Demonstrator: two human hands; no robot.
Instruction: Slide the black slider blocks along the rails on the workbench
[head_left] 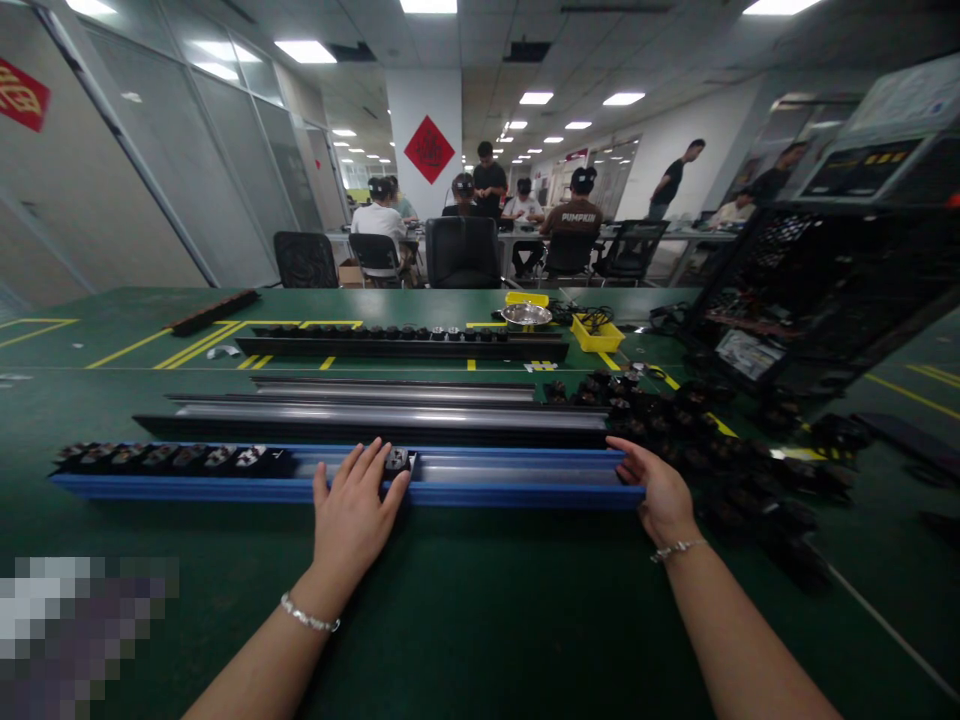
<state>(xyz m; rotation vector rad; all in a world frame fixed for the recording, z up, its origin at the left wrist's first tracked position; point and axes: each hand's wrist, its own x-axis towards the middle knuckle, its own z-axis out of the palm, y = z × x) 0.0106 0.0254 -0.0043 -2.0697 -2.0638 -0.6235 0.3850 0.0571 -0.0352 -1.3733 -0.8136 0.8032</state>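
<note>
A long blue rail (517, 493) with a silvery inner channel lies across the green table in front of me. Several black socket modules (187, 456) sit in a row in its left part. Farther right, a single socket module (397, 459) is in the channel. My left hand (355, 505) lies over the rail with fingers stretched out, its index finger and thumb beside that single module; whether they touch it I cannot tell. At the rail's right end, my right hand (664, 492) is closed around the end, fingers on the far side.
Behind are black rails (390, 415) and a rail filled with modules (405, 345). Loose black modules (675, 410) are heaped at right. Beyond stand a metal bowl (526, 316), a yellow bin (598, 334) and a large open black case (787, 290). People sit and stand in the background.
</note>
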